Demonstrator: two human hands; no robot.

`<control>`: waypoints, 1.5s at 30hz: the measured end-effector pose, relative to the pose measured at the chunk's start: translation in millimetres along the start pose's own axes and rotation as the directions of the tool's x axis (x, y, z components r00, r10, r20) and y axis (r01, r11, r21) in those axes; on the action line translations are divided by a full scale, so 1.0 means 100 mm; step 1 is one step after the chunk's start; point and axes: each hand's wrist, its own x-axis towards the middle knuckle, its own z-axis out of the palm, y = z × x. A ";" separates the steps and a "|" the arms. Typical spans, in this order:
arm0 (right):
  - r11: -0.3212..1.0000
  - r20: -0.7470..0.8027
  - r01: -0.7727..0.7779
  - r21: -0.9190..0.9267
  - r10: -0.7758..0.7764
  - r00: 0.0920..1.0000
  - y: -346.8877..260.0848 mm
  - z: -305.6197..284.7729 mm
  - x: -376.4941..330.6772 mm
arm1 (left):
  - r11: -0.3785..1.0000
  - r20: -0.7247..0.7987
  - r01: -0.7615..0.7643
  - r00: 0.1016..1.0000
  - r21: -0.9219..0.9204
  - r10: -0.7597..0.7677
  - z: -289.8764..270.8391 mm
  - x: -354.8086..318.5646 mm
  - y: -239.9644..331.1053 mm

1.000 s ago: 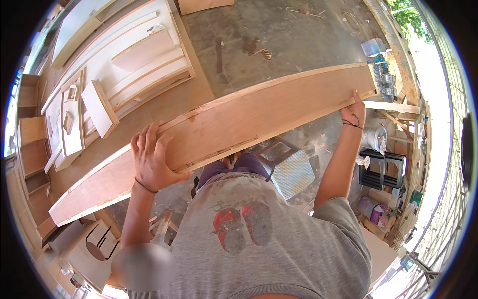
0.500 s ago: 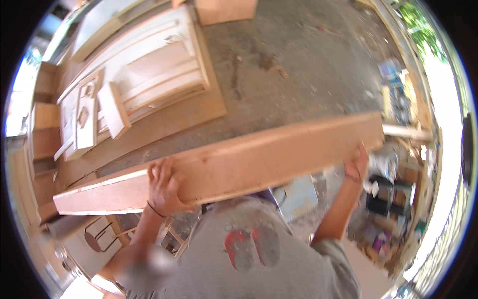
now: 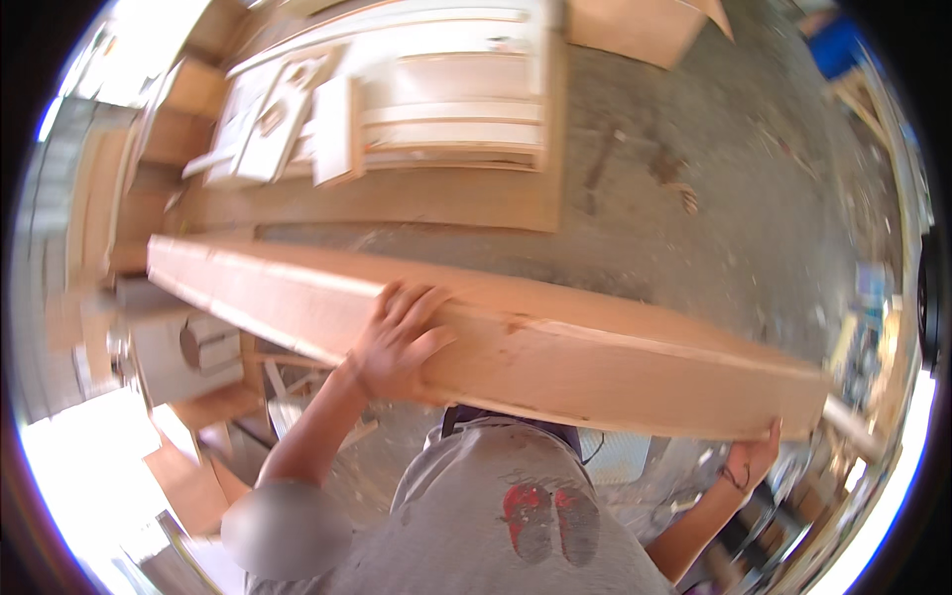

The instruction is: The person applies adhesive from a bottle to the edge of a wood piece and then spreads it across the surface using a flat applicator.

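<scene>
A long pale wooden plank (image 3: 555, 347) runs across the picture from upper left to lower right, carried at chest height in front of my grey shirt. My left hand (image 3: 397, 337) is clasped over its near face and top edge, left of the middle, with the fingers spread on the wood. My right hand (image 3: 754, 461) grips the plank's lower edge at its right end, and only the fingers and wrist show. The far left end (image 3: 164, 260) sticks out free.
Beyond the plank, white and bare wooden panels (image 3: 446, 119) lie on a large board on the concrete floor (image 3: 714, 198). A wood sheet (image 3: 645, 25) lies at the top. A boxy wooden piece (image 3: 188, 347) stands low on the left, and blurred clutter (image 3: 863, 327) lines the right rim.
The plank has swung from rising to the right to sloping down to the right, and the view has turned. Both hands have kept their hold on it.
</scene>
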 end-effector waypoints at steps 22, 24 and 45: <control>-0.284 0.996 0.958 0.030 0.084 -0.006 2.40 2.86 -1.97 | 0.974 -0.389 0.187 0.894 -0.127 -0.222 -0.01 -1.01 -1.03; -0.302 0.976 0.948 0.097 0.217 -0.031 2.74 3.12 -2.21 | 0.942 -0.652 0.307 0.688 -0.135 -0.318 -0.12 -1.41 -1.25; -0.378 0.921 0.902 0.209 0.387 -0.051 3.39 3.12 -2.63 | 0.059 -0.042 -0.324 -0.060 -0.944 -0.997 -0.68 -2.64 -2.95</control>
